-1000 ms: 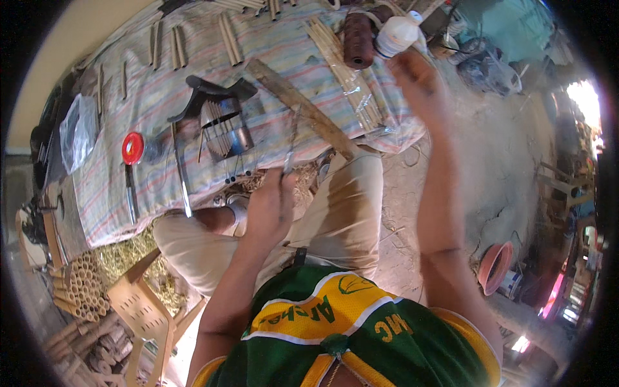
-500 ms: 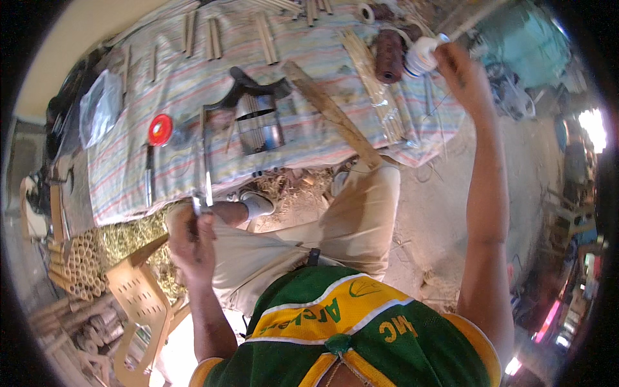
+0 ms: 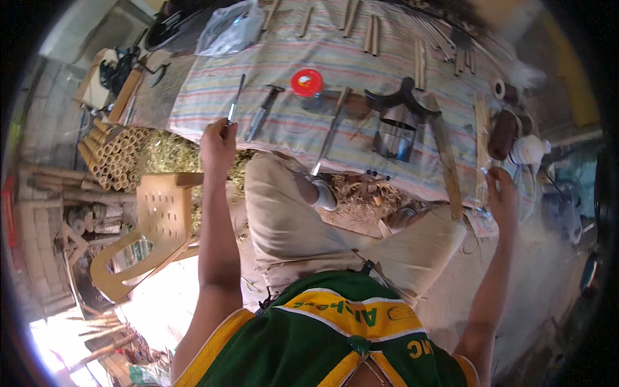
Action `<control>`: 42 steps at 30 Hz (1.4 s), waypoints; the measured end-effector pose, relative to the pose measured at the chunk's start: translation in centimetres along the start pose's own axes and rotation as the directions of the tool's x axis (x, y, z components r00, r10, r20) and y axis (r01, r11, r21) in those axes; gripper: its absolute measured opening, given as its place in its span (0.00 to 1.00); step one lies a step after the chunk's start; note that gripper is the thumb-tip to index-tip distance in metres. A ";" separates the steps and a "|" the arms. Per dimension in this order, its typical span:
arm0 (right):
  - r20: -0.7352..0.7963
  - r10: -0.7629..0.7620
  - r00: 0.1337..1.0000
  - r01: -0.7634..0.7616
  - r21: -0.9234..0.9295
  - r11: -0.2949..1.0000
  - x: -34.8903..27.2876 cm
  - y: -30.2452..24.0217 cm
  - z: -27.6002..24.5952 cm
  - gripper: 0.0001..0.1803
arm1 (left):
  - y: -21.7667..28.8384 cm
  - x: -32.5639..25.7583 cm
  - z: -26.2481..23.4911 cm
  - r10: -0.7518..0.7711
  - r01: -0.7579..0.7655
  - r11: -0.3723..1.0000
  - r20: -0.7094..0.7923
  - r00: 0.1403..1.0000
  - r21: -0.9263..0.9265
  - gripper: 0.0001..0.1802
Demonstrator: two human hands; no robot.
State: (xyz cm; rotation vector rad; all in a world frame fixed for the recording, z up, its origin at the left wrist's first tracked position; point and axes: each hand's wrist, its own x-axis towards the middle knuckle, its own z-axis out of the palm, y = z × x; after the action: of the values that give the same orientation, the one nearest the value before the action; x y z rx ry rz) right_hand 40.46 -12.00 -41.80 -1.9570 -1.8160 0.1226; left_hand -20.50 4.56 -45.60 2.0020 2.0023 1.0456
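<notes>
My left hand [image 3: 218, 149], at the table's near left edge, is closed round the silver handle of a slim tool [image 3: 233, 111] with a thin dark blade that points away from me. A hammer-like tool [image 3: 262, 115] lies just right of it. My right hand [image 3: 503, 197] hangs over the table's right edge, fingers loosely bent and apart, with nothing visible in them. Close by lie thin sticks [image 3: 481, 132] in clear wrap. Beyond that hand, a white bottle [image 3: 529, 149] stands against a dark brown spool [image 3: 502, 137].
On the striped cloth [image 3: 213, 90] lie a red-lidded container [image 3: 306, 84], a long metal blade [image 3: 330, 138], a dark curved stand [image 3: 403, 97], a tin [image 3: 394, 140] of rods and a wooden bar [image 3: 446, 161]. A tan chair [image 3: 166, 206] and cut bamboo tubes [image 3: 119, 155] are at left.
My right hand has let go of the white bottle and come back toward me. My left hand has shifted left, away from the long blade's near end. The view has swung left.
</notes>
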 end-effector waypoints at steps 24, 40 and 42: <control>0.300 0.334 0.894 -0.445 0.688 0.573 0.7 -11.4 8.8 0.21 | 9.7 -2.5 9.3 0.356 -0.361 0.932 0.241 0.903 -0.027 0.06; 0.113 0.320 0.941 -0.293 0.748 0.596 -1.9 -15.9 13.7 0.39 | 10.3 -1.4 7.7 0.172 -0.039 0.921 0.317 0.933 -0.387 0.07; 0.174 0.303 0.937 -0.329 0.731 0.597 -2.2 -15.5 13.4 0.37 | 10.8 -1.0 5.7 0.076 0.265 0.739 0.467 0.881 -0.620 0.12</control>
State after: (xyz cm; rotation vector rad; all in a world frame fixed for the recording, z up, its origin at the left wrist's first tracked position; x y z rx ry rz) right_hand 20.93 -10.16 -48.22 -1.6001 -1.0960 0.8887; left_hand -8.30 4.51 -44.40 1.5266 1.2098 0.9508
